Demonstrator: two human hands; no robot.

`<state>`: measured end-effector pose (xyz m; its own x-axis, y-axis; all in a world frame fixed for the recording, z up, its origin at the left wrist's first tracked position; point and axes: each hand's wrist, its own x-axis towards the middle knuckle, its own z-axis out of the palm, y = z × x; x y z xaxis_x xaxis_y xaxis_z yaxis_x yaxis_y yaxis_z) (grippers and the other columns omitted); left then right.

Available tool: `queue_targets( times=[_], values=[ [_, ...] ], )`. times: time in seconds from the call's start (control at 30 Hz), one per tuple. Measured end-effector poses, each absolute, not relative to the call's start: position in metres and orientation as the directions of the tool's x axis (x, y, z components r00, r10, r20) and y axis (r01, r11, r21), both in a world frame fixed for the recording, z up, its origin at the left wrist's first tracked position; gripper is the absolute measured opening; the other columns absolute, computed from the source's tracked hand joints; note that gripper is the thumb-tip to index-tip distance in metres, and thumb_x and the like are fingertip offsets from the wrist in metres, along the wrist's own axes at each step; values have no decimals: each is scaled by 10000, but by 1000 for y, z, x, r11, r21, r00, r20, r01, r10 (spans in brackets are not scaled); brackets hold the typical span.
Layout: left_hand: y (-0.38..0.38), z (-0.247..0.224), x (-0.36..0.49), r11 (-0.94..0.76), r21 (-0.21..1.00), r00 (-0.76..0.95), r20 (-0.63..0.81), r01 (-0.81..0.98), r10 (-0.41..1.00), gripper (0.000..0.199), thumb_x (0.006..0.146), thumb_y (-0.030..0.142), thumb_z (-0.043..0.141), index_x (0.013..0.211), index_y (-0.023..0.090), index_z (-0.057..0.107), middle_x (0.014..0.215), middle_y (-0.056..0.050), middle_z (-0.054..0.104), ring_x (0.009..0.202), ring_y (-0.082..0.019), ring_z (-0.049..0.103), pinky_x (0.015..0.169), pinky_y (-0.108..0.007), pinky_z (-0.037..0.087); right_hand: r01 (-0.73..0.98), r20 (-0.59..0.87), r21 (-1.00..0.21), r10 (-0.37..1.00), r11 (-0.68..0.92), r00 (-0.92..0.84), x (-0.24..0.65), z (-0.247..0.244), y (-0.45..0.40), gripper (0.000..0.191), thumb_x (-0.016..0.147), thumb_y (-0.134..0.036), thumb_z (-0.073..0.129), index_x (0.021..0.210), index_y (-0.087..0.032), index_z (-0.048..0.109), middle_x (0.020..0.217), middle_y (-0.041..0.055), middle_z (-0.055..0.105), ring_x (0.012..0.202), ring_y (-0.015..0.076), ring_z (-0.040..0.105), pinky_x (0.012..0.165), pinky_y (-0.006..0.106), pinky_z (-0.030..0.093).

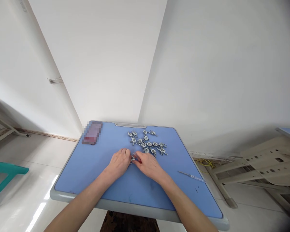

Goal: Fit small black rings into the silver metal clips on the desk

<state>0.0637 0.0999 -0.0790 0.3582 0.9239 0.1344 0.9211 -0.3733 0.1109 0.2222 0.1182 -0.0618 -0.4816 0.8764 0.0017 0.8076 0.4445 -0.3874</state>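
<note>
**Working on a small metal clip (133,158) at a blue worktop (87,175)**

In the head view, the two bare hands are working close together near the middle of the worktop. The left hand (118,162) is curling its fingers and is coming to the clip from the left side. The right hand (148,166) is reaching from the other side, and its fingers are pinching the same clip, so both grips are closed on it. Only a little of the clip is showing between the fingers. A small red bit is showing beside the right fingers, but it is too small to tell what it is.

Just beyond the hands, a loose pile of metal clips (146,141) is lying flat on the worktop, and the nearest ones are almost touching the right hand. Near the far left corner, a flat object (92,132) is lying, but it is blurred and I cannot tell what it is. A thin tool (191,176) is lying near the right edge, well apart from the hands. Below the worktop on the right, a yellow cable (204,163) is lying on the floor.
</note>
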Motion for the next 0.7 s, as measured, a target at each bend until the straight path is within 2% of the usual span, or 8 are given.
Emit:
queue_targets(
  times=[0.13, 0.27, 0.4, 0.7],
  values=[
    [101, -79, 64, -360, 93, 348, 119, 928, 930, 190, 936, 137, 343, 847, 152, 510, 828, -78, 594, 793, -216, 584, 675, -310, 456, 798, 15, -378, 865, 469, -501, 223, -65, 118, 176, 835, -255, 563, 703, -197, 463, 617, -19, 534, 578, 127, 485, 530, 242, 222],
    [99, -74, 57, -373, 272, 334, 180, 887, 925, 150, 936, 174, 369, 895, 180, 513, 856, -44, 616, 815, -189, 595, 706, -291, 447, 805, 12, -375, 871, 460, -492, 223, -66, 118, 161, 845, -273, 558, 724, -196, 484, 627, -12, 555, 586, 135, 506, 527, 241, 227],
    [98, -71, 49, -370, 422, 325, 178, 828, 929, 123, 864, 143, 482, 947, 216, 536, 904, -7, 632, 829, -166, 603, 697, -261, 432, 813, 1, -370, 876, 449, -483, 222, -64, 119, 134, 861, -296, 538, 769, -201, 515, 653, -4, 586, 623, 152, 544, 535, 242, 241],
    [104, -76, 46, -364, 480, 332, 153, 798, 931, 163, 880, 110, 444, 899, 205, 576, 872, -12, 644, 802, -160, 602, 696, -255, 431, 833, -18, -330, 879, 445, -477, 222, -62, 119, 154, 871, -331, 538, 789, -201, 537, 684, 13, 619, 659, 174, 579, 536, 250, 258]
  ],
)
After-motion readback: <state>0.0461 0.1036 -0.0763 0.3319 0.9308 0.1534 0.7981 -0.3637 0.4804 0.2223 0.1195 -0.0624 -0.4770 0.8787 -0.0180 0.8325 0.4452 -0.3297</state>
